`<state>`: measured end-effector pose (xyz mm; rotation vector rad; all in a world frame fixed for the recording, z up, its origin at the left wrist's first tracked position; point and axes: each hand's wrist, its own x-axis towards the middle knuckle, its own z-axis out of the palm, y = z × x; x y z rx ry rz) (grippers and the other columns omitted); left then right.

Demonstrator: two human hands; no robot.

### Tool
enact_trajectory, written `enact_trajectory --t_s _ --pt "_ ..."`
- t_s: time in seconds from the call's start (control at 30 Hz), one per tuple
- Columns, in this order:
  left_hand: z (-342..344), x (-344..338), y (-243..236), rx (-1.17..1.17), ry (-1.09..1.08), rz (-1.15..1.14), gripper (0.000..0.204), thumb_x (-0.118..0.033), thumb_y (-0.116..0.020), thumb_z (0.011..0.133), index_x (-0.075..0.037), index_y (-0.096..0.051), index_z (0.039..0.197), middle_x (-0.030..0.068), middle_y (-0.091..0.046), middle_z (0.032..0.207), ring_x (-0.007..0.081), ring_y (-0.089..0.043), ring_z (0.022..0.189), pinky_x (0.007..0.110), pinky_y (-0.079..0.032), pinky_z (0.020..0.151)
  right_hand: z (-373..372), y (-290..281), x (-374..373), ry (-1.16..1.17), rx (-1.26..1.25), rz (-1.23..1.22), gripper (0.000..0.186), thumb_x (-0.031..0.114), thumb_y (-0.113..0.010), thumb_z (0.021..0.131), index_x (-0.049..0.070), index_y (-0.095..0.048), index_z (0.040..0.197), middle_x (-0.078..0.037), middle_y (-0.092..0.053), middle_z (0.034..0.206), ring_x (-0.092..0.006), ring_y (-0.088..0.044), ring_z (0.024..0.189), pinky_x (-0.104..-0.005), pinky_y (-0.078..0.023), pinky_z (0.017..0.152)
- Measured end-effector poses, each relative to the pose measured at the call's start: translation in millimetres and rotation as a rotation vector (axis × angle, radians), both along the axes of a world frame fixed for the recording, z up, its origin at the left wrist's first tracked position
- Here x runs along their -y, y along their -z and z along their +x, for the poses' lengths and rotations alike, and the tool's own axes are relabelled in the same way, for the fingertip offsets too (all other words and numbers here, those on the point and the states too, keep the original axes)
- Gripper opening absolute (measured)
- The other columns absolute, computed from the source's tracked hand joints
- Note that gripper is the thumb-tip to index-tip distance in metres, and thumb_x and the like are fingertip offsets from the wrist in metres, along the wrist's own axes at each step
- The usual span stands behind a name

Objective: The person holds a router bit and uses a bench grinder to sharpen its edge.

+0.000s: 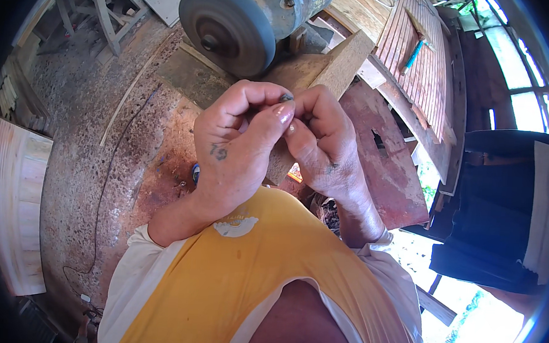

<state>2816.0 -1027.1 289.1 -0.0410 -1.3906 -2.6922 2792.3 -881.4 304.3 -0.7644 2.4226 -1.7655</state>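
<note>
My left hand (pixel 236 141) and my right hand (pixel 327 143) meet at the fingertips in the middle of the picture. Both are closed, thumbs against bent forefingers. A small dark greenish piece (pixel 286 98) shows at the left hand's thumb and forefinger, and most of it is hidden; I cannot make out its kind. The right hand's pinched tips touch the left thumb beside it. Just beyond my hands is the grey round wheel (pixel 248 30) of a bench grinder (pixel 295 6), apart from my fingers. Its side has blurred rings.
The grinder sits on a wooden bench (pixel 346 54) with a thick plank edge. To the right lie a slatted panel (pixel 410 60) and a blue-handled tool (pixel 413 56). A thin cable (pixel 105 187) runs over the speckled floor. Dark cloth (pixel 493 208) hangs at the far right.
</note>
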Motion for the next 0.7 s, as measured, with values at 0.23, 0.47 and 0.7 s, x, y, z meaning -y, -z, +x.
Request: enact_trajectory --t_s 0.23,0.47,0.7 --pt "-2 3 -2 0.09 0.041 0.171 0.016 -0.005 -0.066 0.096 0.005 -0.066 0.109 0.0033 -0.067 0.093 0.0039 -0.057 0.078 0.02 -0.047 0.071 -3 -17 6 0.077 -0.099 0.123 0.012 0.009 -0.061 0.097 -0.001 -0.055 0.094 -0.015 -0.061 0.081 -0.025 -0.064 0.068 -0.0353 -0.051 0.061" --pt "1 1 8 -0.087 -0.021 -0.227 0.038 -0.005 -0.066 0.095 0.009 -0.059 0.13 0.0082 -0.063 0.106 0.0084 -0.057 0.086 0.022 -0.047 0.074 -30 -9 8 0.189 -0.375 0.207 0.013 0.011 -0.063 0.093 0.002 -0.054 0.088 -0.016 -0.06 0.072 -0.0352 -0.064 0.063 -0.0422 -0.051 0.057" --pt "-2 -8 12 -0.269 -0.042 -0.194 0.058 -0.009 -0.07 0.093 0.016 -0.045 0.139 0.0102 -0.057 0.113 0.009 -0.056 0.088 0.023 -0.047 0.075 -43 -13 12 0.185 -0.25 0.289 0.014 0.014 -0.061 0.087 0.003 -0.052 0.085 -0.016 -0.061 0.073 -0.0363 -0.063 0.064 -0.0434 -0.05 0.059"
